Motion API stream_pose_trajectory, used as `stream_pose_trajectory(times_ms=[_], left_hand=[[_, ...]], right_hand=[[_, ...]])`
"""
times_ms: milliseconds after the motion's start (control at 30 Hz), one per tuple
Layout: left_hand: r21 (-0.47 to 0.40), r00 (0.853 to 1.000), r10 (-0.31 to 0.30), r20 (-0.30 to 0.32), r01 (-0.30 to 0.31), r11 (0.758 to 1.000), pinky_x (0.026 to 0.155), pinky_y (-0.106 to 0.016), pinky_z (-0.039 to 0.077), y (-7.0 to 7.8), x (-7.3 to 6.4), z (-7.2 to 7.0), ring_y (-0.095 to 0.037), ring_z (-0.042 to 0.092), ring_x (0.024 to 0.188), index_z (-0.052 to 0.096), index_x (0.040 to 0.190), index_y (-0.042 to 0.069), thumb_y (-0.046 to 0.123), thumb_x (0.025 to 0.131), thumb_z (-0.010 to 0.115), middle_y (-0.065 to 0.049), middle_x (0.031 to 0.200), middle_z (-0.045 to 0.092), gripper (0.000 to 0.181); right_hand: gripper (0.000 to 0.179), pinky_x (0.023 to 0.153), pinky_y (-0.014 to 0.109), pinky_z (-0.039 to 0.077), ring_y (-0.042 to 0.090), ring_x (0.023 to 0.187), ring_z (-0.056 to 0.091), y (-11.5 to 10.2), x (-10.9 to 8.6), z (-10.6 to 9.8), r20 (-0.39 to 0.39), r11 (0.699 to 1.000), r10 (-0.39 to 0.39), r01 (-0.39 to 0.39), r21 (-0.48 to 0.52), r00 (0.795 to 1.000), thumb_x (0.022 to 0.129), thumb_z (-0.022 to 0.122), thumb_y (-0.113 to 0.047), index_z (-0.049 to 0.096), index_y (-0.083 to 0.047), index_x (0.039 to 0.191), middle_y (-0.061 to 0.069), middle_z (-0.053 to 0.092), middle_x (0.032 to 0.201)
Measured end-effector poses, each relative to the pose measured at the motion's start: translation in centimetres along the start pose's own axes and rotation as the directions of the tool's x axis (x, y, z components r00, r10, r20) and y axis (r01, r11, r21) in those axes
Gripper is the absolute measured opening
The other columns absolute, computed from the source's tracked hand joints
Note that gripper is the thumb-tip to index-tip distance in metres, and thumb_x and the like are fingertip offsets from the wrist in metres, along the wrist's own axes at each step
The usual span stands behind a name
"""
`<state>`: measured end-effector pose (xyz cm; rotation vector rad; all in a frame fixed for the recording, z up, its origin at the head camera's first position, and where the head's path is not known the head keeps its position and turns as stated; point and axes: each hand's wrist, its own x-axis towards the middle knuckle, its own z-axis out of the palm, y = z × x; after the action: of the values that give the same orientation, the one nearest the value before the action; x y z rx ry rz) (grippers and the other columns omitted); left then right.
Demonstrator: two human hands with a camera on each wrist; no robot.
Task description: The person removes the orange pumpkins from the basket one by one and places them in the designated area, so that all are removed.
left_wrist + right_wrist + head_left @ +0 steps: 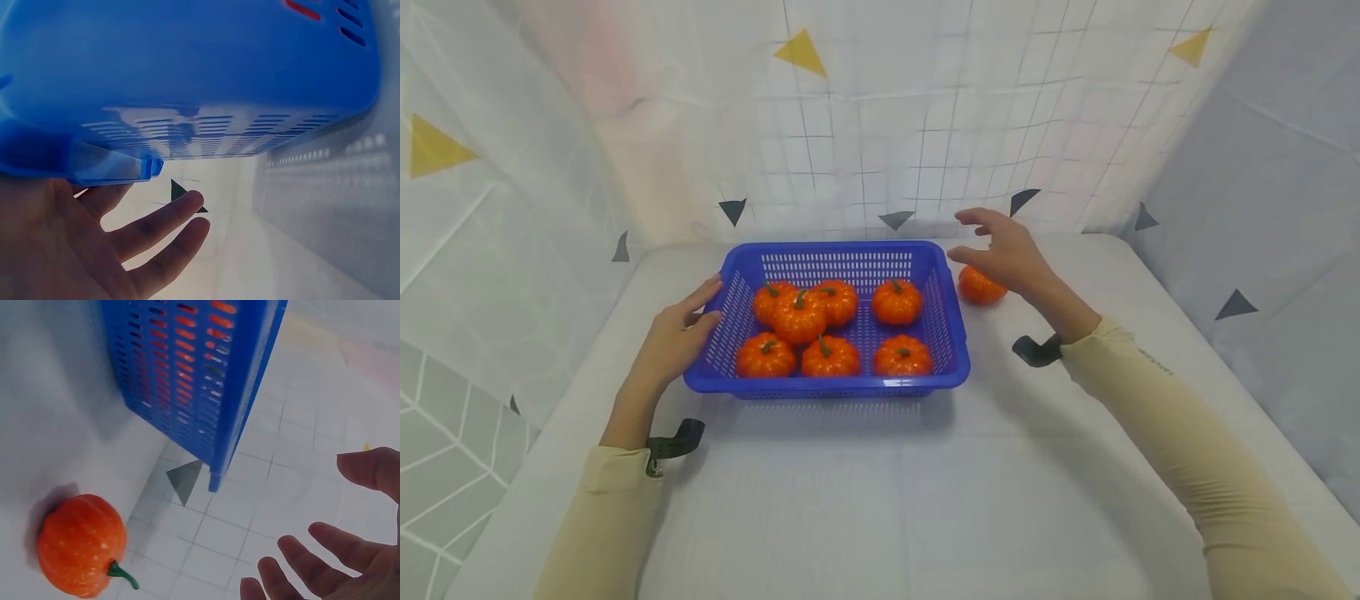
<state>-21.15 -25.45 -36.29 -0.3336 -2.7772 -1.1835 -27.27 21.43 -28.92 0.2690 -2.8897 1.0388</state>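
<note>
Presently, the key relation is vertical: the loose pumpkin (979,289) lies on the table (820,517) below the right hand (1006,250), which hangs in the air with a plain gap between the two in the right wrist view. From the head view the hand partly covers the pumpkin's upper right side, the thumb passing just above it. Position: outside the blue basket (820,384), just beside its right wall, toward the far corner. The right hand is clearly the nearer; the left hand (673,337) is across the basket, touching the left rim, fingers loosely extended. Right hand state: spread wide, fingers slightly bent, thumb well apart from them, holding nothing. Long axis: none marked; the body is squat and nearly round, so judged to offer similar width from most sides, the green stem (124,574) being the only clear direction cue. It curves toward the lower right of the right wrist view. Appearance: bright orange, shallow ribs, glossy with pale specks of glare. Seven pumpkins (800,321) of like look sit inside the basket, green stems showing. Firmness and weight of the loose one: cannot tell.
</note>
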Motion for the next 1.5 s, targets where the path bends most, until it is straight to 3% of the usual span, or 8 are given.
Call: stream_pose_trajectory(times_ms=[400,800,1000,1233,1500], left_hand=[[-0.006,1.0,0.009,-0.014,-0.009,1.0,0.11,-0.067,0.036,-0.3,0.0,0.0,-0.051,0.042,0.141,0.04,0.16,0.008,0.019,0.109,0.049,-0.01,0.166,0.034,0.053],[-0.032,1.0,0.019,-0.011,-0.019,0.999,0.111,-0.066,0.036,-0.3,0.0,0.2,-0.048,0.039,0.144,0.04,0.16,0.007,0.018,0.109,0.049,-0.011,0.166,0.033,0.052],[-0.036,1.0,0.01,-0.02,-0.011,0.999,0.112,-0.065,0.036,-0.4,-0.2,0.3,-0.048,0.04,0.143,0.042,0.159,0.007,0.016,0.109,0.05,-0.01,0.166,0.034,0.052],[-0.03,1.0,0.011,-0.026,-0.011,0.999,0.11,-0.067,0.038,-0.3,-0.4,0.1,-0.054,0.045,0.137,0.042,0.159,0.007,0.018,0.109,0.049,-0.01,0.165,0.035,0.052],[-0.025,1.0,0.014,-0.027,-0.015,1.0,0.111,-0.065,0.038,-0.2,0.0,0.2,-0.049,0.042,0.141,0.041,0.16,0.008,0.017,0.109,0.05,-0.009,0.166,0.034,0.052]], right_hand=[[0.062,0.107,0.058,0.046,0.036,0.138,0.048,-2.5,0.4,0.1,0.028,0.993,-0.11,0.111,-0.045,0.994,0.097,0.072,-0.028,0.052,-0.01,0.153,0.013,0.05,0.155],[0.061,0.11,0.058,0.043,0.034,0.138,0.048,-4.3,0.8,0.3,0.088,0.983,-0.181,0.182,-0.013,0.98,0.097,0.072,-0.029,0.053,-0.01,0.151,0.013,0.053,0.151],[0.063,0.107,0.054,0.047,0.031,0.136,0.05,-5.7,0.9,0.9,0.117,0.98,-0.2,0.201,0.004,0.973,0.094,0.075,-0.029,0.053,-0.011,0.151,0.011,0.055,0.149],[0.064,0.107,0.052,0.048,0.03,0.134,0.051,-7.3,0.9,1.5,0.14,0.973,-0.23,0.232,0.001,0.963,0.094,0.075,-0.028,0.052,-0.011,0.151,0.011,0.058,0.145],[0.063,0.109,0.05,0.046,0.028,0.133,0.052,-7.9,1.1,2.3,0.17,0.958,-0.284,0.285,0.022,0.944,0.094,0.076,-0.027,0.051,-0.01,0.15,0.01,0.059,0.144]])
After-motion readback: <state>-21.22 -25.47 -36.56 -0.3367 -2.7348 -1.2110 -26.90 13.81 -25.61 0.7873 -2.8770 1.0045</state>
